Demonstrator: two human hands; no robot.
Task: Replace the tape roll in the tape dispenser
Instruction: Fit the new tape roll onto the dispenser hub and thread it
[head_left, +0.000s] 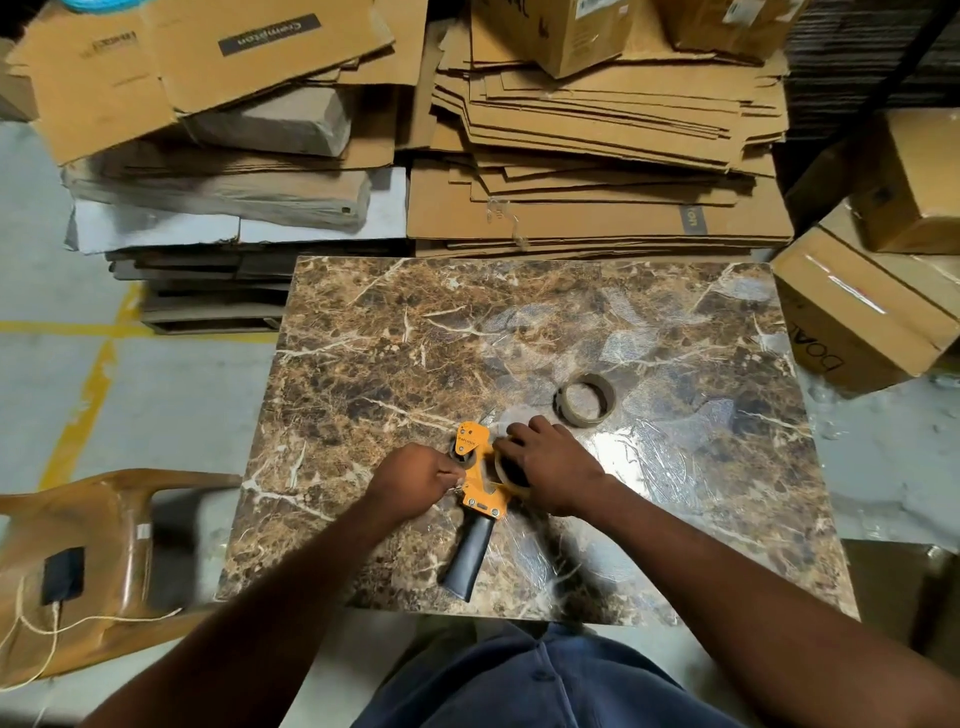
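Observation:
An orange tape dispenser (477, 470) with a black handle lies flat near the front middle of the marbled table (395, 332). My left hand (413, 480) pinches its left side by the roller. My right hand (550, 470) covers a clear tape roll (511, 480) seated at the dispenser's right side, fingers closed over its top. An empty brown cardboard core (586, 400) lies on the table, apart, up and right of my right hand. The roll's hub is hidden under my hand.
Stacks of flattened cardboard (597, 156) rise behind the table. Taped boxes (857, 306) stand at the right. A brown plastic chair (88, 561) sits at the left front. The grey floor has yellow lines (88, 395).

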